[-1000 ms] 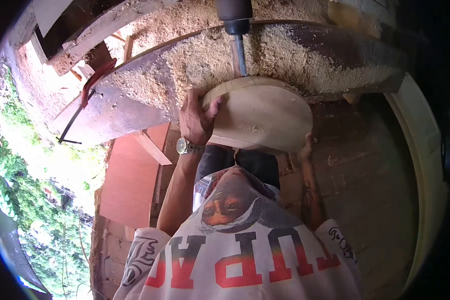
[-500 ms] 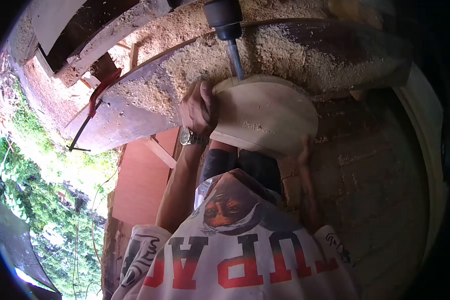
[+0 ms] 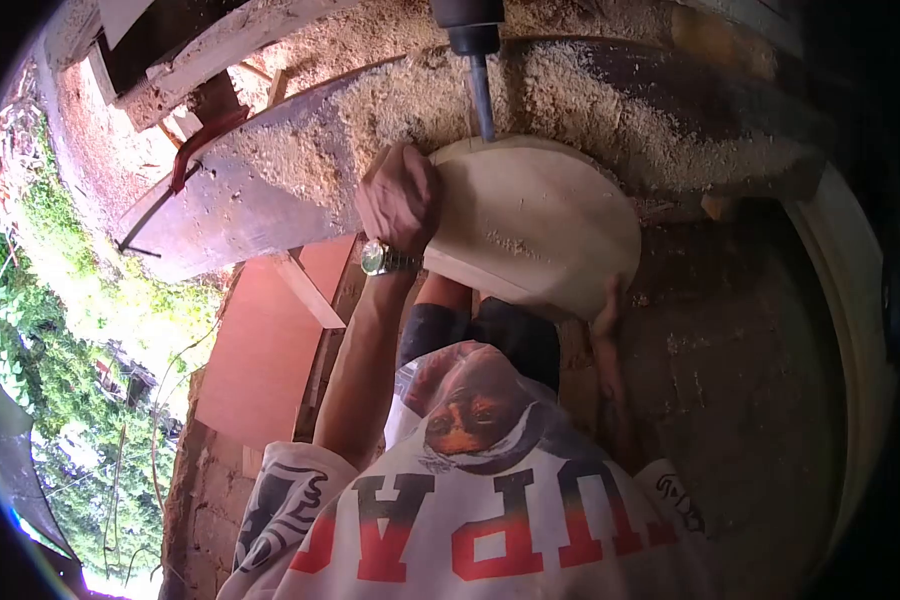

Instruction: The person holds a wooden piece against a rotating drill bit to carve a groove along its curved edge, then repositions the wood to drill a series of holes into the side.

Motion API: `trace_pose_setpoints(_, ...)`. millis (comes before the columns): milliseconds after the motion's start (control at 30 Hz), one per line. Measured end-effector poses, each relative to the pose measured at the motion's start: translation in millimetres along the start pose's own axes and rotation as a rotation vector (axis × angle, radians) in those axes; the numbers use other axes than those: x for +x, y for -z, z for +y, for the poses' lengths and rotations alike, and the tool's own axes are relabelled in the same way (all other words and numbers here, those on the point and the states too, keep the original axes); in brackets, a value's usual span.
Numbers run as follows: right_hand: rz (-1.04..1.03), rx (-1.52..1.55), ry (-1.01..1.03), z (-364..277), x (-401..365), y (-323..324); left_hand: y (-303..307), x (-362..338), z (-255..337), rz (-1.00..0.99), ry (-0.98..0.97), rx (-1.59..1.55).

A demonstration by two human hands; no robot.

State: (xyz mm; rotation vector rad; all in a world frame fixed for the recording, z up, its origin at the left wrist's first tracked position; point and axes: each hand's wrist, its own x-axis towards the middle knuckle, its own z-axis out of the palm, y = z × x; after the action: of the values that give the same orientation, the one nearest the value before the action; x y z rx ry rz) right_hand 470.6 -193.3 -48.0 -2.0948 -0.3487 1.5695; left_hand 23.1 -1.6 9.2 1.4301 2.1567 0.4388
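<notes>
A pale wooden board [image 3: 540,215] with a rounded outline and one straight edge lies partly on the sawdust-covered work surface, its near side overhanging. My left hand [image 3: 400,200], with a metal watch on the wrist, is closed on the board's left corner. At the board's right edge is my right hand [image 3: 610,305]; its thumb shows along the rim and the other fingers are hidden beneath. A vertical spindle with a narrow metal bit [image 3: 481,98] comes down from a dark chuck [image 3: 468,25] to the board's far edge.
Sawdust [image 3: 580,110] covers much of the curved work surface [image 3: 240,220]. A red clamp [image 3: 195,145] grips its left side. Reddish panels [image 3: 260,350] stand below left, near a brick wall edge. Wooden pieces [image 3: 220,55] lie at the far left.
The bit's tip now sits at the board's far edge, where before it overlapped the board slightly. Both hands keep their hold. The view has shifted a little.
</notes>
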Motion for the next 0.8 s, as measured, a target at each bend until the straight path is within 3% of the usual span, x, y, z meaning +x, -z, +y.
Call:
trace_pose_setpoints(67, -0.033, 0.041, 0.019, -23.9, -9.6, -20.5, -10.5, 0.2, -13.6, 0.1, -0.063, 0.067)
trace_pose_setpoints(200, -0.048, -0.048, 0.15, 12.0, 9.0, 0.6, 5.6, 6.4, 7.6, -0.087, 0.225, 0.019)
trace_pose_setpoints(267, 0.047, -0.013, 0.064, -9.4, -9.4, -22.0, 3.7, 8.4, 6.4, -0.088, 0.192, 0.028)
trace_pose_setpoints(367, 0.131, 0.014, 0.143, -35.7, -26.0, -54.1, 3.8, 8.8, 2.4, -0.081, 0.13, 0.038)
trace_pose_setpoints(467, 0.118, -0.145, 0.309, 0.6, 9.0, -8.5, 3.0, 6.9, 0.6, -0.056, 0.063, 0.015)
trace_pose_setpoints(800, 0.075, -0.163, 0.22, -21.9, -7.6, -0.7, 3.8, 8.0, 5.1, -0.075, 0.088, -0.01)
